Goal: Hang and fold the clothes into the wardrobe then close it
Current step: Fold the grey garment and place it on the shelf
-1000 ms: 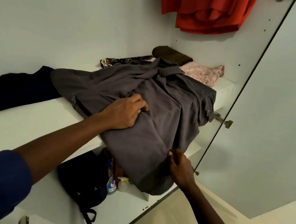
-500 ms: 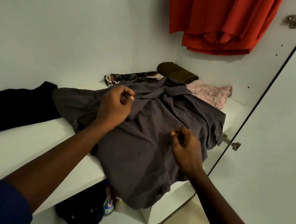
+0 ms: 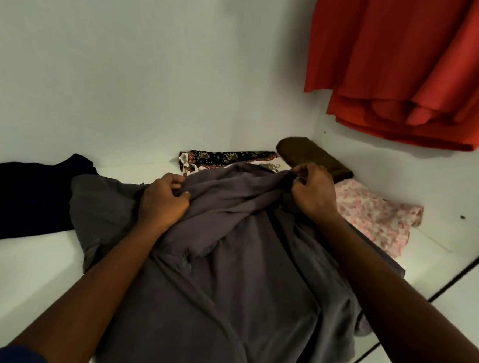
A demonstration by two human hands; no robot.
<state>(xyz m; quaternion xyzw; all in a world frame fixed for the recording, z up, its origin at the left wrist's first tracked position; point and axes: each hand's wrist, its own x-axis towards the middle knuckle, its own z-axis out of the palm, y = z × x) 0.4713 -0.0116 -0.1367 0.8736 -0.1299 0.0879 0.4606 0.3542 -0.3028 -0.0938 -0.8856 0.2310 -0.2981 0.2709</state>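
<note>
- Two hands on grey garment; it lies on wardrobe shelf.
- Fingers?
- Left hand bunches a fold, right hand pinches the far edge. Pink floral cloth just beyond, red garment hanging behind.

At your 9 o'clock a black garment lies flat on the white shelf, running off the left edge of view. At 12 o'clock, against the back, you have a long, narrow dark patterned cloth with a red-and-white trimmed end on its left. At 2 o'clock, in the back corner, sits a folded brown cloth. Just in front of it, at 3 o'clock, a pink floral garment lies rumpled, its edge seeming to touch the brown one. High between 1 and 2 o'clock a red garment hangs in layered folds, well above both, its top cut off by the frame.
</note>
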